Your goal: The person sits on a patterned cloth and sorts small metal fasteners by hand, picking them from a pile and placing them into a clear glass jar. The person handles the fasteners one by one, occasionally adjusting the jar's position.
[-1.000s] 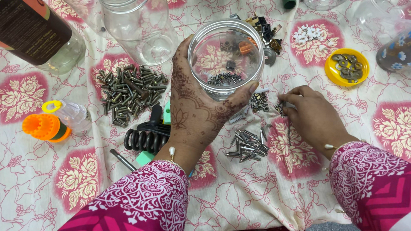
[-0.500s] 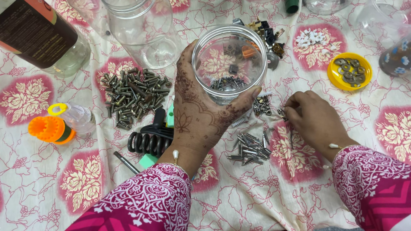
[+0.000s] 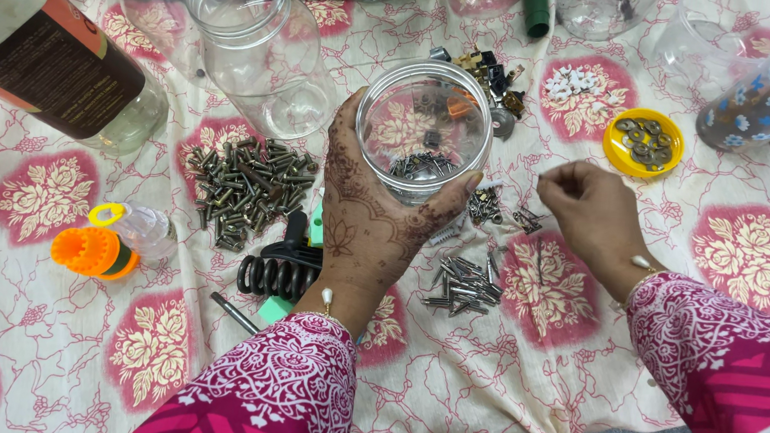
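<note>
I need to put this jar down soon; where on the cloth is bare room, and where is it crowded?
Bare cloth lies at near left, below the orange cap, and at right, below the yellow lid beyond the right hand. It is crowded around the jar in the left hand: bolt pile, black spring, screws.
</note>
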